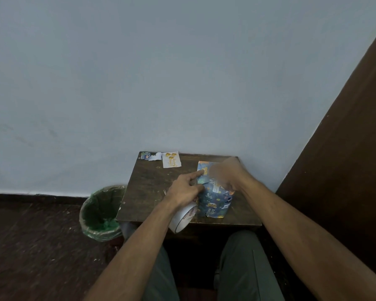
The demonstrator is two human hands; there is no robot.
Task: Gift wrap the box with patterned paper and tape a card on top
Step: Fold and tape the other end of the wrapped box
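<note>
Grey-green trousered knees (245,268) fill the bottom of the view, with both bare forearms reaching over them to a small dark wooden table (152,181) set against a pale blue wall (161,72). On its right half stands the box (216,202), wrapped in blue patterned paper with one flap open at the top. A left hand (186,189) points its forefinger onto that flap, the other fingers curled, and a white tape roll (183,217) hangs round its wrist. Whether the blurred right hand (225,172), resting on the box top, grips anything cannot be told. At the far edge lie a white card (171,159) with gold balloons and a paper scrap (150,156). Left of the table stands a green-lined bin (101,212).
</note>
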